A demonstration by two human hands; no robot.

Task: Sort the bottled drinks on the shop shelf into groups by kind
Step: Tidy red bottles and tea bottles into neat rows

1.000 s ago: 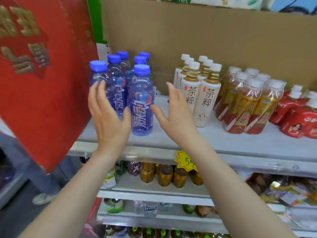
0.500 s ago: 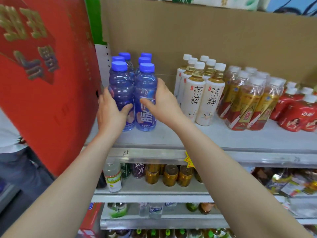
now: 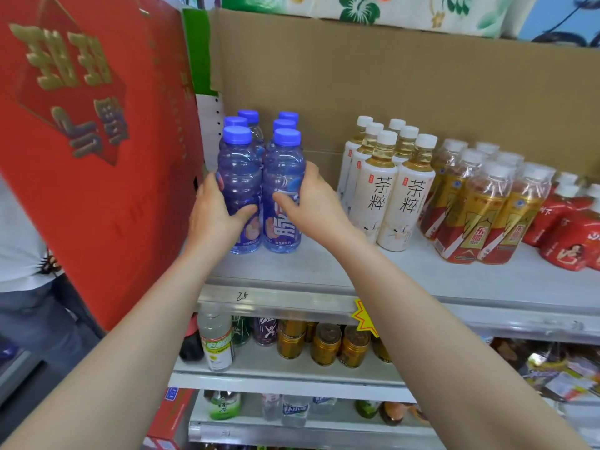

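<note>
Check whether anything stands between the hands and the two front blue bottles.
Nothing visible does. The left hand grips the left blue bottle, the right hand the right blue bottle; the tea bottles stand further right.

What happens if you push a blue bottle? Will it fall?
The blue bottles are tall and narrow, so a high push would probably tip one. They look full, so likely rather heavy. The left hand and right hand grip lower down, probably steadier.
</note>
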